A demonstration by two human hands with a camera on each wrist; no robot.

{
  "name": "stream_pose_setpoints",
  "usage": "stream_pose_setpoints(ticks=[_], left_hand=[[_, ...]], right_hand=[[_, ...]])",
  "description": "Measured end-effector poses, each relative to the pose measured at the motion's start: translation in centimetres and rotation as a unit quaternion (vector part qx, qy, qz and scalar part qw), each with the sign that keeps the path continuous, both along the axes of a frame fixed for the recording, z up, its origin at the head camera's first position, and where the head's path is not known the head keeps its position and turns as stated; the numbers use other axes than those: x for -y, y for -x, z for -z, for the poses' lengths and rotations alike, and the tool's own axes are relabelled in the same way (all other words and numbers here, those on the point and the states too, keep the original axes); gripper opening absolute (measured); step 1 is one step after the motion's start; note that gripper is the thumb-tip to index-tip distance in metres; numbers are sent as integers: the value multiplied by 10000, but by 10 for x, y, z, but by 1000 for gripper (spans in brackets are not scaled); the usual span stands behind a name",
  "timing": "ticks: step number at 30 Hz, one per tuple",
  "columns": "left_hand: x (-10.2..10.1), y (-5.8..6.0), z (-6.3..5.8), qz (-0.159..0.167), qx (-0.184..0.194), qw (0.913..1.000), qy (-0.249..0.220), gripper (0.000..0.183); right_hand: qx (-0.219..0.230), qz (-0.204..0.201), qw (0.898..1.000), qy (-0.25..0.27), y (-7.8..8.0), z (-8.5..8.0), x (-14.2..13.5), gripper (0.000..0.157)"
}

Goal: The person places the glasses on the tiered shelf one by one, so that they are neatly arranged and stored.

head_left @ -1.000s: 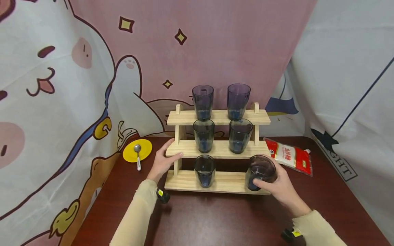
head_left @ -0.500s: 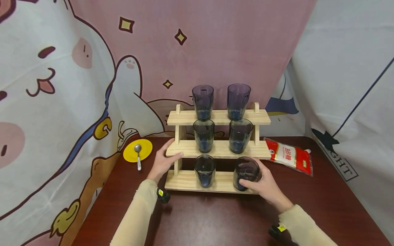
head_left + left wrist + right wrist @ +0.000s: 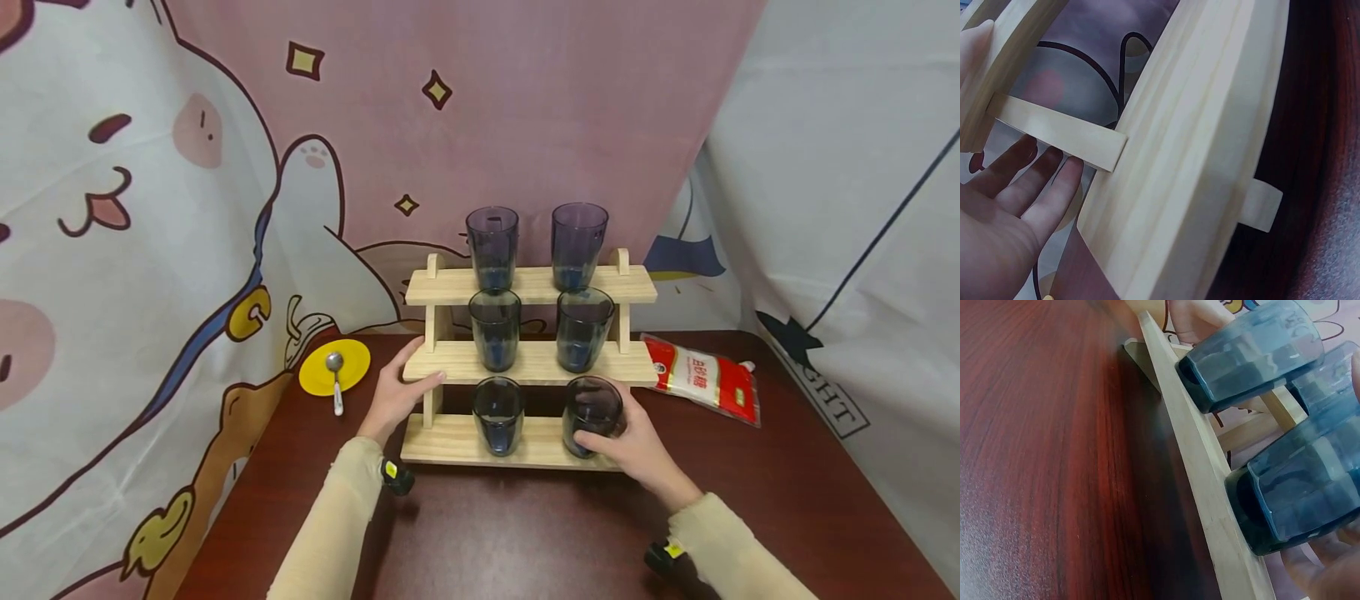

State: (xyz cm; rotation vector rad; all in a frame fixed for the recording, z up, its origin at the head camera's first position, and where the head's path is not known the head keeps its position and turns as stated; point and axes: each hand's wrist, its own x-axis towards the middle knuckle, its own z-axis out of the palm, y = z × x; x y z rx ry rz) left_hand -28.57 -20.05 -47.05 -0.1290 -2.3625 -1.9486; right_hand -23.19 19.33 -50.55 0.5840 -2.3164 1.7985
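A three-tier wooden display rack (image 3: 540, 437) stands on the table, bearing several dark tinted glasses. My right hand (image 3: 637, 442) grips a glass (image 3: 588, 407) on the right part of the bottom tier, thumb in front. In the right wrist view, the base of this glass (image 3: 1310, 487) meets the tier. To its left stands another glass (image 3: 498, 417), upright and apart from it. My left hand (image 3: 397, 396) holds the rack's left end, its thumb over the middle tier. In the left wrist view, its fingers (image 3: 1047, 194) reach the rack's upright post (image 3: 1060, 131).
On the left lies a yellow plate (image 3: 311, 377) with a spoon (image 3: 337, 387) on it. A red and white packet (image 3: 701, 379) lies right of the rack. A printed cloth (image 3: 600, 108) hangs behind the dark red table (image 3: 480, 533).
My right hand has moved the gripped glass left along the bottom tier, closer to the other glass there. The left hand has stayed on the rack.
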Motion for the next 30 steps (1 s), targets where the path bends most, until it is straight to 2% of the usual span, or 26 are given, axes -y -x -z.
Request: stream_pose_setpoints(ticks=[10,17,20,23,25,27,30], left_hand=[[1,5,4,9,122,9999,-75,81],[-2,4,0,105,-17,9999,135,85],[-3,4,-1,105,-38,9997,198,87],[-3,3,-1,99,-76,9996,264,88],[0,9,8,70,-125,9995,286,89],[4,15,17,22,-144,9993,351,90],[8,24,29,-52,-105,9988,473,93]], right_hand=[[-150,261,9991,-306,3,1,6,91],[-223,340,9963,-760,-5,-4,-5,104],[-288,285,9965,-733,-11,-7,-18,104],[-566,203,9973,-413,-18,-13,-34,96],[-798,184,9964,-224,-20,-21,-47,88],[-1053,369,9936,-169,-21,-32,-59,81],[-1143,1221,9823,-841,-18,-50,-78,77]])
